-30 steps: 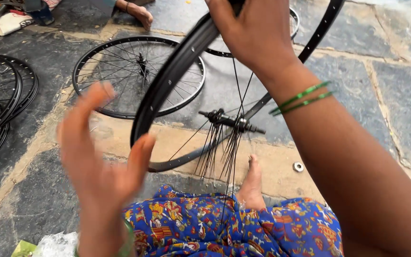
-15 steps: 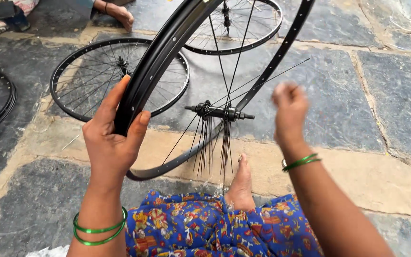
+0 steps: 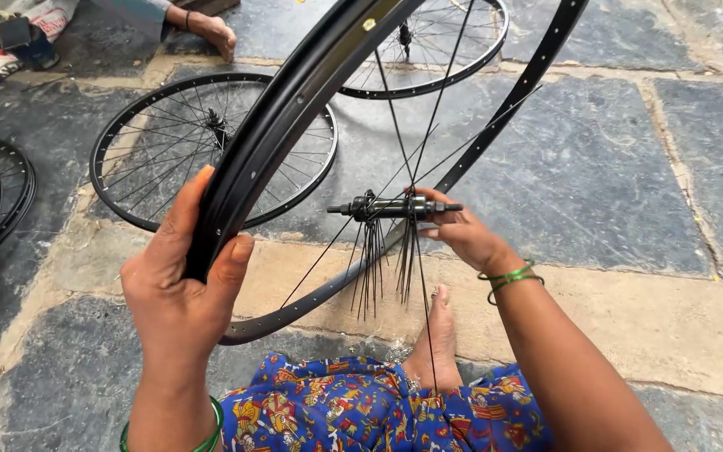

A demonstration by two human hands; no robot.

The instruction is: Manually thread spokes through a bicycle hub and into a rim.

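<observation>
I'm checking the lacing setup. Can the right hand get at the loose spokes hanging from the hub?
Probably yes: the right hand already grips the hub, and the loose spokes hang just beside it with nothing between.

Green bangles [image 3: 508,279], blue floral garment [image 3: 361,410]

Right hand drops to the hub

Half a second ago the right hand [image 3: 462,234] hung open, clear of the hub [image 3: 395,207]; now its fingers touch the hub's right end. The left hand [image 3: 182,289] sits lower on the rim [image 3: 294,100].
</observation>
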